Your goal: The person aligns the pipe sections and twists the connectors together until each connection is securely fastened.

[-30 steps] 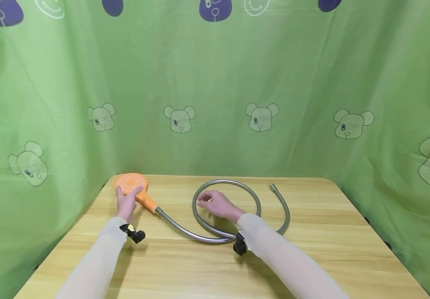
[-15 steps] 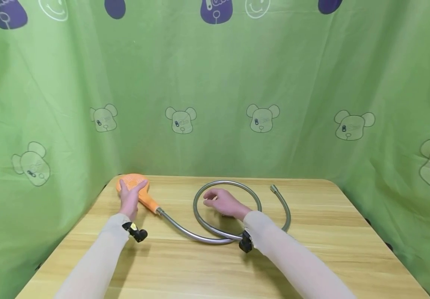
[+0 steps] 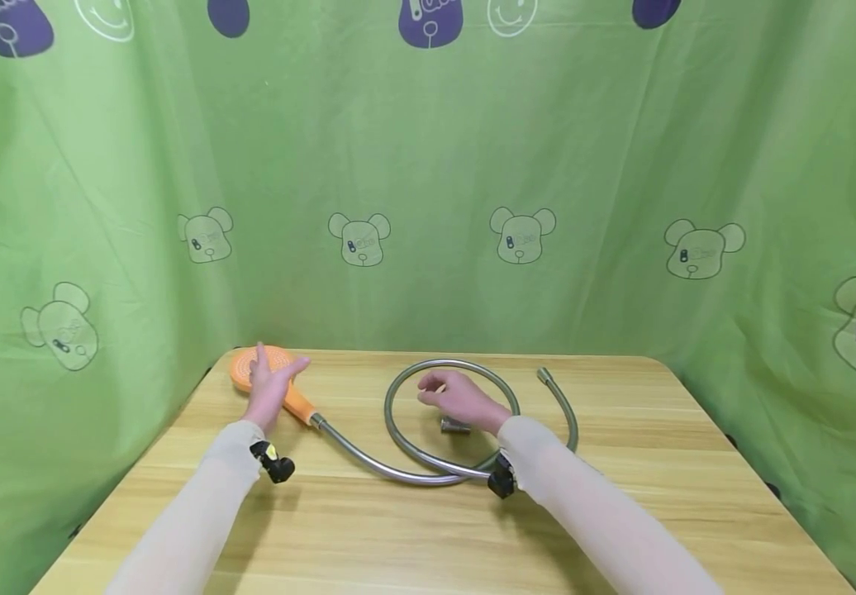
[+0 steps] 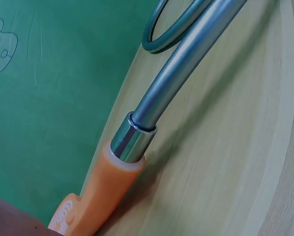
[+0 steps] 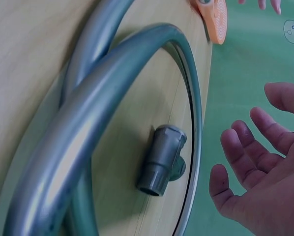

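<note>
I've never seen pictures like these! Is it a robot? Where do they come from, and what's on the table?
No robot! Those are a person's left hand and right hand. The wide picture comes from a camera on the person's head, looking forward and down. The two close-up pictures come from a little black camera worn on each wrist. On the wooden table lie an orange shower head, joined to a long silvery hose, and a small dark fitting inside the hose's loop. The left hand is over the shower head, and the right hand is over the loop. Both look open, holding nothing.
</note>
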`<state>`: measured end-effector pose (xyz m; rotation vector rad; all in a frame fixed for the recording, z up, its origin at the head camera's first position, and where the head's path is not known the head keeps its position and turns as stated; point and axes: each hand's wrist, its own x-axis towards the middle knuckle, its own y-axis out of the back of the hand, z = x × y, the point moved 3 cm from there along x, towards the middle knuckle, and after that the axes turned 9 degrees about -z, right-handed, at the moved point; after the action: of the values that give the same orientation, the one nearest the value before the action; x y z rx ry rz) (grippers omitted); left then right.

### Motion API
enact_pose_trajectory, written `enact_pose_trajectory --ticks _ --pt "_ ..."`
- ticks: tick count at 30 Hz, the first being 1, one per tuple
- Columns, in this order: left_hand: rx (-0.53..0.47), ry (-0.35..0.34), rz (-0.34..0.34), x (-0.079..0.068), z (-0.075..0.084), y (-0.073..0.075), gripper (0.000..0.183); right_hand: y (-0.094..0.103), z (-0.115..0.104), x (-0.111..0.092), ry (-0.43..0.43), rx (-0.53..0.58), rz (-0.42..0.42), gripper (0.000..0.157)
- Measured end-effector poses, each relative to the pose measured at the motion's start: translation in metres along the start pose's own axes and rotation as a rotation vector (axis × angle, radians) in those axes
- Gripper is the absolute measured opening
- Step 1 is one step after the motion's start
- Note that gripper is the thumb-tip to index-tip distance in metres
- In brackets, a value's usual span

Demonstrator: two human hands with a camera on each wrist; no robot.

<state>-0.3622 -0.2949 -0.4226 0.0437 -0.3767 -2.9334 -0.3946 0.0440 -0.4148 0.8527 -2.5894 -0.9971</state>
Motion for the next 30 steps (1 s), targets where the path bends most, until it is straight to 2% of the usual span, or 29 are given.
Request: enact_pose_trajectory --ticks 5,12,21,27,30 --pt "0.125 0.015 -0.055 0.001 0.002 -0.005 0.117 0.005 0.002 -0.003 -0.011 -0.006 0.006 0.024" --pt "0.209 -0.001 -0.122 0.001 0.003 -0.014 0.118 0.013 0.008 -0.005 -0.014 -0.015 0.006 0.026" --pt "0.329 -0.03 -0.168 0.005 0.003 -0.029 0.116 0.022 0.015 -0.011 0.001 -0.065 0.04 0.022" --pt "0.43 -0.063 -0.232 0.005 0.003 -0.043 0.111 0.029 0.025 -0.016 -0.038 -0.092 0.059 0.026" --pt "0.445 -0.078 -0.266 0.005 0.004 -0.049 0.112 0.032 0.031 -0.018 -0.058 -0.094 0.066 0.029"
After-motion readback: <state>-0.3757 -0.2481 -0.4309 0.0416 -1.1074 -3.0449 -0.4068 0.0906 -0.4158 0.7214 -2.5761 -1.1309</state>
